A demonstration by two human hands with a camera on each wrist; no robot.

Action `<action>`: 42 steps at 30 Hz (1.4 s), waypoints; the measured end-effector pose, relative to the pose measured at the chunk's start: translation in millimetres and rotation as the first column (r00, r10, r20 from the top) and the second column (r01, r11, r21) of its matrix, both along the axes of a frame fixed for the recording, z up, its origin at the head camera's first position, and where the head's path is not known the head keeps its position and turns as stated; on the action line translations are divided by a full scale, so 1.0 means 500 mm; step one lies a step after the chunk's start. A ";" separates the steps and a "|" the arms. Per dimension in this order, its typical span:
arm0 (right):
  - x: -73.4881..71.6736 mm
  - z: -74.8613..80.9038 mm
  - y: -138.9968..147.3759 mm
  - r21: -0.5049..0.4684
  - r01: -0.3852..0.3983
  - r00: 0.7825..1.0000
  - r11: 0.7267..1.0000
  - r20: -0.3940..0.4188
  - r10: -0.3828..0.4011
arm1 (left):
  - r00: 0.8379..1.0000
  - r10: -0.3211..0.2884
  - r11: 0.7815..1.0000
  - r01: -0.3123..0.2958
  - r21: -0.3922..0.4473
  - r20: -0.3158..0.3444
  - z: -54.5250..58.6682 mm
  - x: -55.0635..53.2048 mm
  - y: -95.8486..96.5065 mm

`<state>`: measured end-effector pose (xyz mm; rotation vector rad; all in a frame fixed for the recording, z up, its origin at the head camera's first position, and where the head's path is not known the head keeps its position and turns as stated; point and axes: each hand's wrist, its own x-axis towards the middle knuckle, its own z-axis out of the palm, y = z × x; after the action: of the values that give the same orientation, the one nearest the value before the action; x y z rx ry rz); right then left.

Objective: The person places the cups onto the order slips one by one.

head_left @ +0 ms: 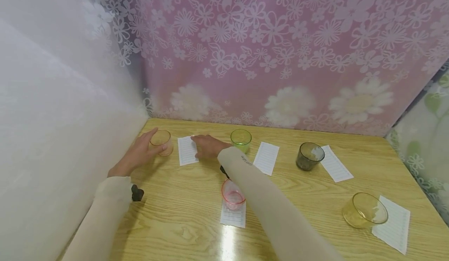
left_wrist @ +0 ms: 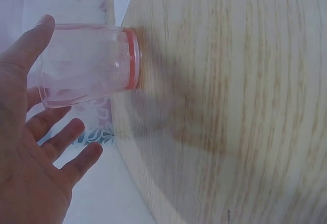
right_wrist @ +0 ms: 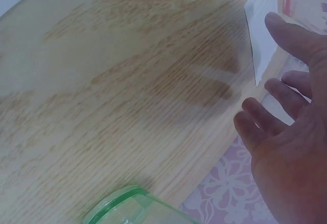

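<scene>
Two hands reach among five cups and five papers.

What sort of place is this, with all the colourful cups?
Probably an indoor corner, maybe screened off: there's a wood-grain table, a pink flower-patterned covering behind it, and round tinted see-through cups with white paper slips.

Tabletop room between sleeves, wall left of orange-tinted cup, pink cup rightward

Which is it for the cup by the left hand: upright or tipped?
Upright: in the left wrist view, the cup has its reddish base against the tabletop, its rim facing away.
</scene>
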<state>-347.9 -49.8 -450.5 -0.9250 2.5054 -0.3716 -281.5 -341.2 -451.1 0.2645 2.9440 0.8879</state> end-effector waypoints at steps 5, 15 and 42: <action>0.000 -0.004 -0.005 0.022 0.003 1.000 1.000 0.006 -0.003 | 1.000 0.014 1.000 -0.014 0.013 0.004 0.003 -0.002 -0.002; 0.006 -0.005 -0.012 0.046 -0.062 0.997 0.997 -0.044 0.064 | 0.998 0.041 0.999 -0.042 0.031 0.042 0.002 -0.001 -0.008; 0.021 0.000 -0.002 0.179 -0.050 0.992 0.983 -0.108 0.070 | 0.995 0.069 0.990 -0.078 0.114 0.078 -0.003 0.000 -0.011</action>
<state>-337.5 -51.0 -450.5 -0.9723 2.5564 -0.0785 -281.3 -346.7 -452.7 0.1258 2.8551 1.0571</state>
